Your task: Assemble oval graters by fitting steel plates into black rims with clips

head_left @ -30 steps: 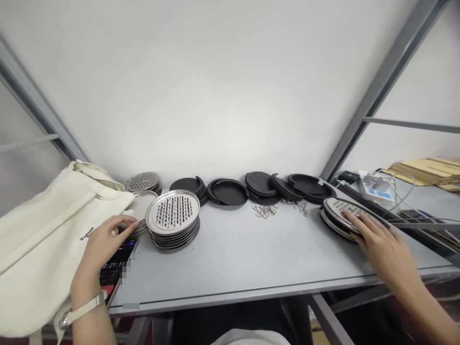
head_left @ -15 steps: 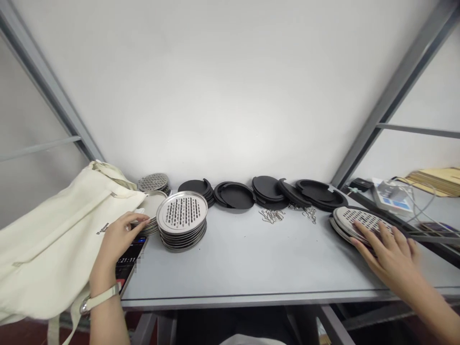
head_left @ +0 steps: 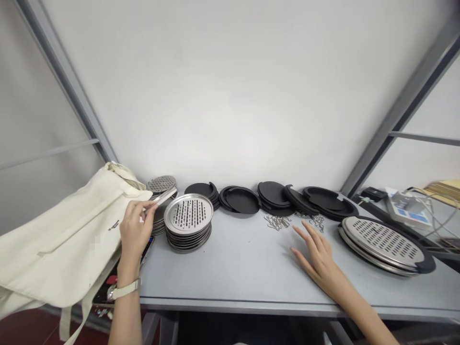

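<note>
My left hand pinches the edge of a thin metal disc and tilts it up off a low pile beside the cream cloth bag. Right of it stands a stack of perforated metal discs. My right hand hovers flat over the grey table, fingers spread and holding nothing, near a scatter of small metal clips. Further right lies a perforated disc set in a black ring, on top of others.
Black round plastic rings and lids lie in a row along the white wall. A small perforated disc pile sits at the back left. A phone lies under the bag's edge. Cables and a white device are at right.
My right hand left the ringed disc at the right and moved left to the middle of the table. My left hand lifted one thin disc's edge off its pile. The view shifted right.
</note>
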{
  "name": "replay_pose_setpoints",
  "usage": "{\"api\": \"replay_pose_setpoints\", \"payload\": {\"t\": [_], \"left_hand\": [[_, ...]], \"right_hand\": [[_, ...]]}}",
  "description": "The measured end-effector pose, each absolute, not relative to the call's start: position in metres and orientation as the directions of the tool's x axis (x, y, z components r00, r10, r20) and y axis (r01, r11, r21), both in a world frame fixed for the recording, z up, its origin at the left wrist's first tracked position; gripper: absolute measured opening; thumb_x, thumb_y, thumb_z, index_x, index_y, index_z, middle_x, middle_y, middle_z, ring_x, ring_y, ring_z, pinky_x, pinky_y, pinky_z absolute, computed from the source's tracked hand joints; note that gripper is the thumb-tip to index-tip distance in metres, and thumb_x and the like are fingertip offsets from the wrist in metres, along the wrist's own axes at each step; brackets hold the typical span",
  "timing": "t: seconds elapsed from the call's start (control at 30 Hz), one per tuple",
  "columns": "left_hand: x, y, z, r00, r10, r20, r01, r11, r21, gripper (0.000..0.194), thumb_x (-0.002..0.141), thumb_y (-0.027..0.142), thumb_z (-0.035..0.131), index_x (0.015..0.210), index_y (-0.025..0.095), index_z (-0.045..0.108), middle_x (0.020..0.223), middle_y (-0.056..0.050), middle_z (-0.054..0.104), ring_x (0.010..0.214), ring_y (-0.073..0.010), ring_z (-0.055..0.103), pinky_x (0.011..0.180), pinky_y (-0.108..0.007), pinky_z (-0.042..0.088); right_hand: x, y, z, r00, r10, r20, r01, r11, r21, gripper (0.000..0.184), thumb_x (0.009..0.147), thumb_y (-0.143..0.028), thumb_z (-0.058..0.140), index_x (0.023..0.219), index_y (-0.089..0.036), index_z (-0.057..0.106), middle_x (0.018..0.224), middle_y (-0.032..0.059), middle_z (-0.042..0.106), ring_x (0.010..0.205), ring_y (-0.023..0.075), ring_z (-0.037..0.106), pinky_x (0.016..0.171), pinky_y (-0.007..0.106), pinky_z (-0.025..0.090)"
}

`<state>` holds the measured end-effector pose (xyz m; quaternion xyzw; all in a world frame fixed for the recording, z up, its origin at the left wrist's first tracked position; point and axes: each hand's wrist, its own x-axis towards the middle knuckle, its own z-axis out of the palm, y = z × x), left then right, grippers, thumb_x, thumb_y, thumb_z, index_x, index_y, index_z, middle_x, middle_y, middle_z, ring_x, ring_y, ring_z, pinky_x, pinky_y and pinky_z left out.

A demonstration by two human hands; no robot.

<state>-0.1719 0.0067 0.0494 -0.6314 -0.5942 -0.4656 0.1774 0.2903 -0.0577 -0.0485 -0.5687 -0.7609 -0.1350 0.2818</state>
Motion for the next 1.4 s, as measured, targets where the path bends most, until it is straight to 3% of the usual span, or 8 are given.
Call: {"api": "replay_pose_setpoints", "payload": {"t": [0.17, 0.3, 0.4, 0.53, 0.73, 0.97, 1.17, 1.4], "left_hand": [[-0.121, -0.024, 0.075, -0.03, 0.54, 0.841, 0.912, -0.33, 0.244, 0.024, 0.093, 0.038, 0.048, 0.097, 0.022, 0.064, 0.088, -0.003, 0.057, 0.061, -0.0117, 0.048, 0.071, -0.025, 0.046], [-0.066, -0.052, 0.072, 0.225, 0.45, 0.864, 0.798, -0.594, 0.102, 0.011, 0.091, 0.026, 0.055, 0.096, 0.023, 0.064, 0.087, -0.003, 0.061, 0.069, -0.0105, 0.057, 0.066, -0.021, 0.045], [-0.023, -0.067, 0.047, 0.433, 0.482, 0.762, 0.619, -0.773, 0.138, 0.013, 0.094, 0.018, 0.049, 0.1, 0.019, 0.06, 0.084, -0.002, 0.06, 0.075, -0.0104, 0.058, 0.069, -0.021, 0.044], [0.019, -0.078, 0.007, 0.618, 0.514, 0.595, 0.516, -0.836, 0.186, 0.015, 0.097, 0.02, 0.043, 0.09, 0.017, 0.056, 0.078, 0.0, 0.056, 0.066, -0.0111, 0.055, 0.058, -0.024, 0.04], [0.032, -0.089, -0.019, 0.691, 0.558, 0.459, 0.527, -0.824, 0.21, 0.011, 0.096, 0.022, 0.045, 0.09, 0.019, 0.054, 0.083, 0.001, 0.056, 0.068, -0.0123, 0.055, 0.056, -0.026, 0.037], [0.023, -0.092, -0.016, 0.635, 0.698, 0.332, 0.598, -0.715, 0.361, 0.005, 0.089, 0.03, 0.059, 0.094, 0.027, 0.06, 0.095, 0.005, 0.06, 0.074, -0.0109, 0.06, 0.061, -0.024, 0.041], [-0.027, -0.074, 0.056, 0.348, 0.797, 0.494, 0.692, -0.574, 0.437, 0.016, 0.094, 0.026, 0.048, 0.102, 0.028, 0.063, 0.106, 0.002, 0.06, 0.06, -0.0062, 0.054, 0.065, -0.023, 0.044], [-0.143, 0.056, 0.129, 0.064, 0.854, 0.516, 0.987, -0.132, 0.096, 0.016, 0.088, 0.025, 0.051, 0.097, 0.024, 0.065, 0.105, -0.001, 0.064, 0.094, -0.0199, 0.06, 0.077, -0.028, 0.044]], "right_hand": [[0.296, -0.056, -0.052, -0.145, 0.78, 0.608, 0.933, 0.312, -0.177, 0.048, 0.096, -0.037, 0.038, 0.139, -0.017, 0.029, 0.136, 0.0204, 0.039, 0.126, 0.0331, 0.041, 0.101, 0.052, 0.036], [0.297, -0.055, -0.054, -0.128, 0.772, 0.623, 0.926, 0.318, -0.203, 0.047, 0.096, -0.039, 0.039, 0.136, -0.016, 0.034, 0.131, 0.02, 0.043, 0.123, 0.033, 0.044, 0.1, 0.05, 0.037], [0.299, -0.054, -0.055, -0.106, 0.765, 0.635, 0.924, 0.312, -0.222, 0.046, 0.095, -0.04, 0.04, 0.134, -0.014, 0.037, 0.127, 0.0197, 0.048, 0.121, 0.0325, 0.046, 0.1, 0.048, 0.038], [0.302, -0.052, -0.058, -0.123, 0.743, 0.658, 0.934, 0.311, -0.177, 0.043, 0.095, -0.039, 0.04, 0.13, -0.014, 0.04, 0.12, 0.0192, 0.052, 0.113, 0.032, 0.052, 0.095, 0.047, 0.041], [0.303, -0.05, -0.061, -0.128, 0.735, 0.665, 0.948, 0.289, -0.137, 0.04, 0.095, -0.038, 0.04, 0.128, -0.015, 0.042, 0.115, 0.0171, 0.056, 0.106, 0.0313, 0.054, 0.089, 0.044, 0.041], [0.305, -0.051, -0.063, -0.107, 0.745, 0.658, 0.96, 0.251, -0.127, 0.038, 0.094, -0.038, 0.039, 0.124, -0.014, 0.045, 0.11, 0.0163, 0.058, 0.101, 0.0309, 0.056, 0.085, 0.042, 0.041], [0.308, -0.049, -0.067, -0.101, 0.741, 0.664, 0.964, 0.237, -0.118, 0.038, 0.094, -0.039, 0.037, 0.121, -0.014, 0.047, 0.108, 0.0156, 0.059, 0.1, 0.0306, 0.056, 0.082, 0.041, 0.041], [0.31, -0.049, -0.069, -0.11, 0.757, 0.644, 0.959, 0.25, -0.131, 0.039, 0.094, -0.04, 0.035, 0.121, -0.014, 0.046, 0.107, 0.0157, 0.058, 0.098, 0.0306, 0.056, 0.082, 0.042, 0.041]]}}
